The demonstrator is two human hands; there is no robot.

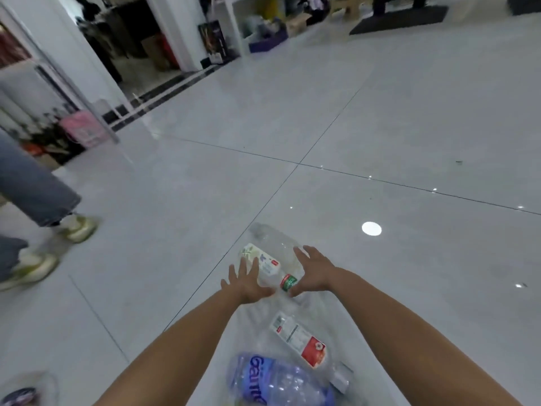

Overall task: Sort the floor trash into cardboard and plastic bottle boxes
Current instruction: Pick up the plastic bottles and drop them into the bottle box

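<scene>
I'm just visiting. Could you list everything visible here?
clear plastic bottle with green cap and white label: one, clear, on floor between the hands
crumpled clear plastic bottle: one, colourless, just beyond it
clear plastic bottle with red-and-white label: one, clear, between the forearms
large blue-tinted plastic bottle: one, blue, bottom edge
glossy grey tiled floor: one, grey, throughout
pink bag: one, pink, far left
black mats: two, black, top right
another person's legs: two, blue jeans, pale shoes, left edge
left hand: one, open, at green-capped bottle's label
right hand: one, open, beside its cap
</scene>
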